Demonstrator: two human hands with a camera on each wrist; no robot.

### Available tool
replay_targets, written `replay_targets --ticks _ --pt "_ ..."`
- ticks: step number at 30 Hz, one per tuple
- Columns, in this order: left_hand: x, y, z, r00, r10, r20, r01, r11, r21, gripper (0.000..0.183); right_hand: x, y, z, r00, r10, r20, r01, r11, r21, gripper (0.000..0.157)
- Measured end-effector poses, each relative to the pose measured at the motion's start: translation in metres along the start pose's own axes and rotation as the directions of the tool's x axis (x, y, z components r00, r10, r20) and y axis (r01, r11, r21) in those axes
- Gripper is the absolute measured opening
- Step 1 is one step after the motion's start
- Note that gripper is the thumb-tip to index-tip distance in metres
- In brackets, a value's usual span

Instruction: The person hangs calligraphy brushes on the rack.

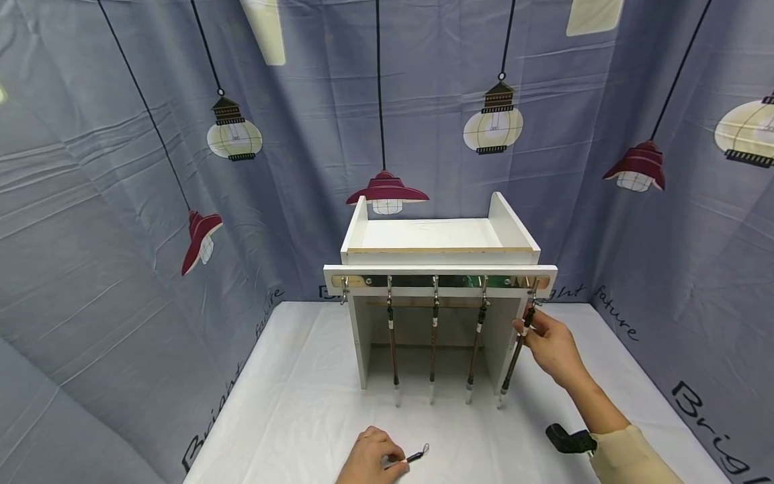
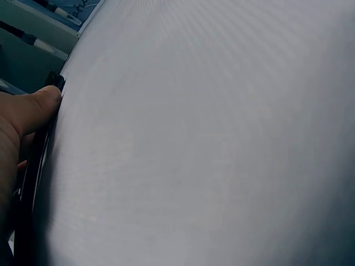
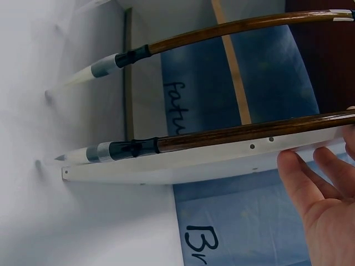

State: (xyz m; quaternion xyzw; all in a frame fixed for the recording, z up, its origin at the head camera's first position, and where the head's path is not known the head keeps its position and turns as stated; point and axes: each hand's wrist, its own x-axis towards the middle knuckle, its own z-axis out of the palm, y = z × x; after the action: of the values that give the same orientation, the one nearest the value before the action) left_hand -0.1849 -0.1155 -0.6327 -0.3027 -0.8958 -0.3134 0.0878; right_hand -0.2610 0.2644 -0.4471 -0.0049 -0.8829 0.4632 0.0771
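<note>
My left hand (image 1: 373, 457) is low over the white table and holds a dark calligraphy brush (image 1: 416, 456), its cord loop poking out past the fingers. In the left wrist view the thumb (image 2: 47, 100) lies along that brush's black shaft (image 2: 37, 160); its bristle end is hidden. At the rack's right end, my right hand (image 1: 553, 343) pinches the upper part of the rightmost hanging brush (image 1: 515, 356). This brush hangs tip down from a hook, slightly tilted. Seen from the right wrist, its brown handle (image 3: 222, 136) passes above the curled fingers (image 3: 299, 172).
A white wooden rack (image 1: 441, 257) stands at the back of the table (image 1: 290, 403), with hooks along its front bar. Several other brushes (image 1: 433, 343) hang there; the leftmost hook (image 1: 345, 289) is bare. A patterned blue-grey curtain (image 1: 302, 134) encloses the table.
</note>
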Motion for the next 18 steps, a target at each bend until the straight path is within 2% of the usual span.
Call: replay_targets --ticks 7,13,18 --pt "0.002 0.006 -0.003 0.998 -0.045 0.033 0.045 0.999 0.019 0.007 0.001 0.0 0.0 1.0 -0.005 -0.002 0.005 1.0 0.003 0.068" --pt "0.004 0.009 -0.003 1.0 0.009 -0.009 -0.008 0.998 0.055 0.006 0.0 0.001 0.0 1.0 -0.015 -0.003 0.015 1.0 0.018 0.066" --pt "0.006 0.011 -0.003 0.999 0.018 -0.031 -0.016 0.999 0.043 0.005 0.0 0.001 0.0 1.0 -0.013 0.001 0.013 1.0 0.018 0.064"
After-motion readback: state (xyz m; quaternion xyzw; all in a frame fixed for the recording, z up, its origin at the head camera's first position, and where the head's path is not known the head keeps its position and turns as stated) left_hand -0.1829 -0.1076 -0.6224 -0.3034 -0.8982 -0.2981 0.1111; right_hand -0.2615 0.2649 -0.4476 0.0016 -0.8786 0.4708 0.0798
